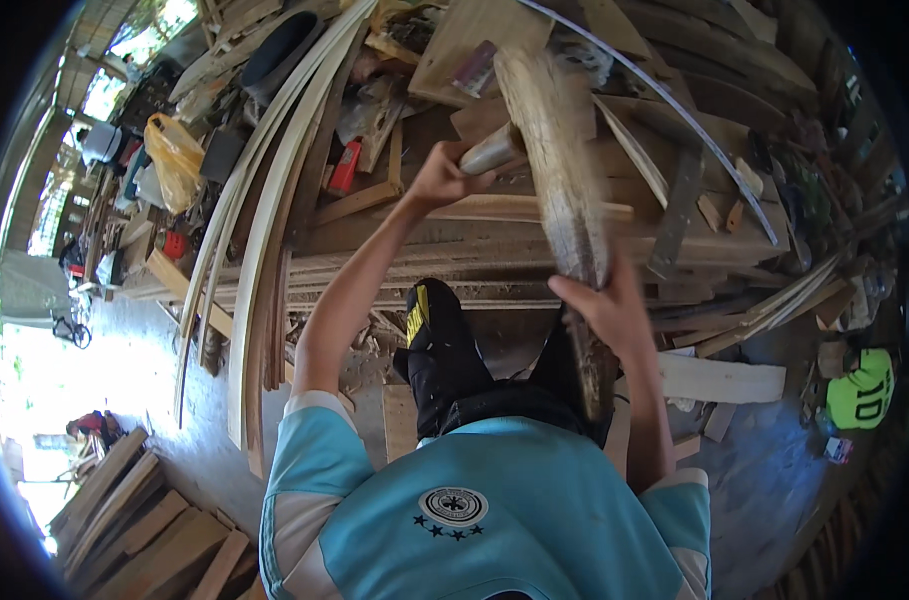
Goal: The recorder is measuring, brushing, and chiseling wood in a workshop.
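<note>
A long, rough piece of pale tree branch (pixel 556 170) slants in front of me over the wood pile, its darker lower end coming down by my lap and partly blurred. Around its lower half my right hand (pixel 614 305) is closed, thumb across the front. A short, round, light-coloured branch stub (pixel 489 150) meets its left side near the top; I cannot tell whether the two are one forked piece. My left hand (pixel 444 178) is wrapped round the outer end of that stub.
Stacked planks (pixel 444 250) lie across the front, with long thin strips (pixel 294 170) leaning at the left. A red box (pixel 345 167), a yellow plastic bag (pixel 174 160) and a curved pale strip (pixel 674 110) lie about. A bright green shirt (pixel 862 390) is at far right.
</note>
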`<state>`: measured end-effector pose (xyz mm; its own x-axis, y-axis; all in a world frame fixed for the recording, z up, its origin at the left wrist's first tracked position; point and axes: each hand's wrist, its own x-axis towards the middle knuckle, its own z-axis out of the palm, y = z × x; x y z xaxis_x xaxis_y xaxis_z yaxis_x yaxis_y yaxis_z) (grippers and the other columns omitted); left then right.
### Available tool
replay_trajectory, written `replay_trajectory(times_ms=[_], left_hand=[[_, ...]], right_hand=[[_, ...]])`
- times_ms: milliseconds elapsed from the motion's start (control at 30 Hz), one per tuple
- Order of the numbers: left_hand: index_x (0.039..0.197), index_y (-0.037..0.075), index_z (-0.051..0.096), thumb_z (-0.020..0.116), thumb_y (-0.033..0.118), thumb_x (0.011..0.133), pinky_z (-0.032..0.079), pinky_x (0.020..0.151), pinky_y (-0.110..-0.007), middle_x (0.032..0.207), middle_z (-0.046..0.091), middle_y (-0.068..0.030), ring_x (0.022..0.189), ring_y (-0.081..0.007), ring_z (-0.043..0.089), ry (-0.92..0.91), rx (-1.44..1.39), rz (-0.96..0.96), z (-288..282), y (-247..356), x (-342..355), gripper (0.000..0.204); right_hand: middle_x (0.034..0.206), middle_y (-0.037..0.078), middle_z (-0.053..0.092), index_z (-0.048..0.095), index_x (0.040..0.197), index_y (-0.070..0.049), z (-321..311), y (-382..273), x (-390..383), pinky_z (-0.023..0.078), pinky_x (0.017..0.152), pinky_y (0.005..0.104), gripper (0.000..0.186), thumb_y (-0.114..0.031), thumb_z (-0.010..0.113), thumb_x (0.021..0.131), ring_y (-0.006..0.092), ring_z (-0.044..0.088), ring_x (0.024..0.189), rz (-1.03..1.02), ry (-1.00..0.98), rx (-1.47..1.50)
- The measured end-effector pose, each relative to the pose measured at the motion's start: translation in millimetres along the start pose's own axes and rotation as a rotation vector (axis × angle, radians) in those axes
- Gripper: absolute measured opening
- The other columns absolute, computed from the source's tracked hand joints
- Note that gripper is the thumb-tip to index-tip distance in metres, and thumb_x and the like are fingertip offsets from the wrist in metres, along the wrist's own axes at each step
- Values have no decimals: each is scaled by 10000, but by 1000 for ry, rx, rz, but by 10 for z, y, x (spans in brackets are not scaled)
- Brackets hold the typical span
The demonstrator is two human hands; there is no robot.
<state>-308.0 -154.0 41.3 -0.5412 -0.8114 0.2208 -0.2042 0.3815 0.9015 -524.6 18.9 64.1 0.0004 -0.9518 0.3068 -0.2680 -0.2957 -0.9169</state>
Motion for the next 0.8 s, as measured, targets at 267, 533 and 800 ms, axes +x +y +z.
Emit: replay_trajectory(times_ms=[267,533,800], left_hand=[[826,-53,575,638,111,649,399,563,-230,687,559,-13,641,-50,465,34,-105,-10,-128,6,-34,248],[690,6,559,620,76,550,388,493,-286,566,502,-131,517,-123,497,-21,107,244,-64,-267,-76,168],[683,13,527,649,163,578,369,478,-290,561,493,-108,490,-168,481,-50,171,317,25,-104,-129,220]], right_hand=[[784,117,537,366,1144,-4,-185,-500,-167,459,421,289,580,-117,650,650,177,536,487,391,241,572],[799,76,526,417,1087,1,159,-81,-99,460,546,274,514,-88,655,640,156,534,663,405,28,359],[783,122,527,361,1136,-7,-47,-344,-277,440,480,283,512,-130,566,684,175,512,551,287,457,373]])
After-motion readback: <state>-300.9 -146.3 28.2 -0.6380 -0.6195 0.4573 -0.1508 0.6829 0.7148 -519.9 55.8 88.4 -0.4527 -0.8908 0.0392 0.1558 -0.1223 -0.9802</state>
